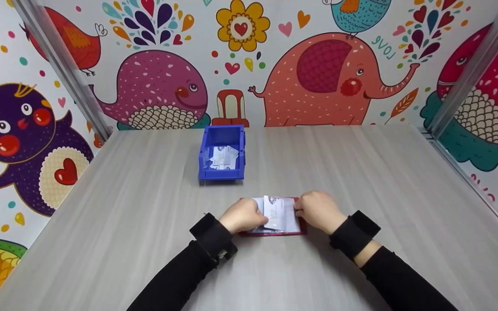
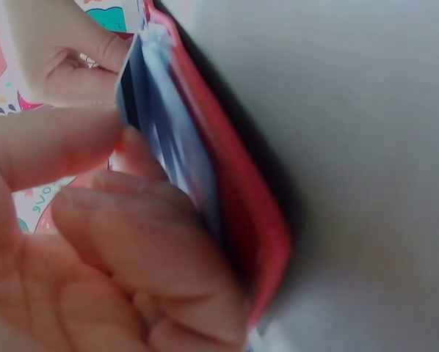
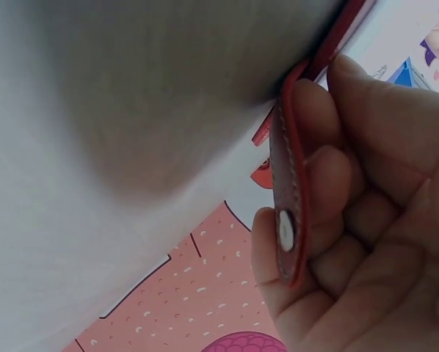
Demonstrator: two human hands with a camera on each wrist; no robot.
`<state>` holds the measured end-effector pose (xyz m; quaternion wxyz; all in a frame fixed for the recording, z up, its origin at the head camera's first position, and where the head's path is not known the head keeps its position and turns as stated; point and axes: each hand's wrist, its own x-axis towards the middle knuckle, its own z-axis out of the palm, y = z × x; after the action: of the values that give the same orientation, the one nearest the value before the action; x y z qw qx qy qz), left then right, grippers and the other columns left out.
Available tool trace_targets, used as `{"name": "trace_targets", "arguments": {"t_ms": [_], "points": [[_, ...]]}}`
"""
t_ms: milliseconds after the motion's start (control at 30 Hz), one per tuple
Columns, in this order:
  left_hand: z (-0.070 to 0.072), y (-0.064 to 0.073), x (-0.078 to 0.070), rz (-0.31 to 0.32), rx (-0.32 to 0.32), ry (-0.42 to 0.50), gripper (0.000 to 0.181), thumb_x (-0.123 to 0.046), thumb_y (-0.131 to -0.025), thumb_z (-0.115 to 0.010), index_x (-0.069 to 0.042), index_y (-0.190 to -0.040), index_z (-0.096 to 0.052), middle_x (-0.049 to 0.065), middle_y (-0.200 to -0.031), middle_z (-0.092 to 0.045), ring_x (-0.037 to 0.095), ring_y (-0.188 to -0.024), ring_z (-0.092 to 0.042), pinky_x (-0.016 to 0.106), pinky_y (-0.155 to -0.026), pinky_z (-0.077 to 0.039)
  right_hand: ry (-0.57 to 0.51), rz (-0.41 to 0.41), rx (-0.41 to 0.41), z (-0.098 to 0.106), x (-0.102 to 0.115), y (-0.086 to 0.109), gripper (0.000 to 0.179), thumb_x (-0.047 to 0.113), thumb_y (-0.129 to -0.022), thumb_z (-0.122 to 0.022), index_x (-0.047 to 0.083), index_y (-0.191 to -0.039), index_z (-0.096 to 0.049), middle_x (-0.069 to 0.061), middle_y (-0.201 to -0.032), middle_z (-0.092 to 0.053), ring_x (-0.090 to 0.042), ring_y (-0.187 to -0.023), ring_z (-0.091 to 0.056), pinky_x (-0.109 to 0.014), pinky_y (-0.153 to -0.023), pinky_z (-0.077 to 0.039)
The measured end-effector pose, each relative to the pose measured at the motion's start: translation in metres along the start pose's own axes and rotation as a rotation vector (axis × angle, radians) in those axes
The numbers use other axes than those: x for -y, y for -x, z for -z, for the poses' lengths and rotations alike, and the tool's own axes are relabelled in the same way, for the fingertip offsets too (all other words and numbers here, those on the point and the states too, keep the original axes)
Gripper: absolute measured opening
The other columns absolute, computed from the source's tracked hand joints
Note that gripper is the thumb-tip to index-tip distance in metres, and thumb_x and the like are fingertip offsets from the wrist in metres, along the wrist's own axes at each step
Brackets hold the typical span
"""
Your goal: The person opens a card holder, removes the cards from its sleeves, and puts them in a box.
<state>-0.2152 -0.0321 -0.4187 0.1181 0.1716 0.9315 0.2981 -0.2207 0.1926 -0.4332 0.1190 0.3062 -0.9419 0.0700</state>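
A red card holder (image 1: 275,234) lies spread on the table, its clear sleeves facing up. Over these sleeves is a white printed card (image 1: 274,211), which my left hand (image 1: 242,214) pinches at its lower left between thumb and fingers. In the left wrist view, the card (image 2: 129,84) has a dark stripe and stands slightly off the sleeves (image 2: 183,147). My right hand (image 1: 319,209) grips the holder's right edge. Seen from the right wrist, a stitched strap (image 3: 289,176) with a metal snap lies against the curled fingers. Whether the card's edge is inside a sleeve I cannot tell.
A blue plastic bin (image 1: 222,174) stands behind the holder, to the left, with several white cards (image 1: 224,156) inside. The pale wood-grain table (image 1: 145,194) is bounded by cartoon-printed walls (image 1: 314,86) and metal posts (image 1: 465,65).
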Motion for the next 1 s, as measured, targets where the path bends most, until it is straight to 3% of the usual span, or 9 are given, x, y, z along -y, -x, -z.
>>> {"name": "trace_targets", "arguments": {"t_ms": [833, 1000], "points": [[0.015, 0.013, 0.01, 0.037, -0.037, 0.008, 0.032, -0.013, -0.075, -0.061, -0.02, -0.052, -0.04, -0.009, -0.05, -0.038, 0.01, -0.046, -0.039, 0.026, -0.048, -0.031, -0.009, 0.0, 0.003, 0.0, 0.0, 0.001, 0.022, 0.007, -0.076, -0.082, 0.011, -0.065, -0.064, -0.003, -0.064, -0.06, -0.024, -0.061, -0.061, -0.04, -0.057, -0.049], [0.016, 0.013, 0.013, 0.037, -0.067, 0.001, 0.027, -0.011, -0.074, -0.059, -0.019, -0.054, -0.041, -0.007, -0.052, -0.04, 0.012, -0.048, -0.04, 0.027, -0.05, -0.032, -0.009, -0.005, 0.009, 0.001, 0.001, 0.001, 0.02, 0.007, -0.076, -0.082, 0.011, -0.066, -0.065, -0.003, -0.065, -0.061, -0.025, -0.062, -0.061, -0.041, -0.057, -0.049]]}}
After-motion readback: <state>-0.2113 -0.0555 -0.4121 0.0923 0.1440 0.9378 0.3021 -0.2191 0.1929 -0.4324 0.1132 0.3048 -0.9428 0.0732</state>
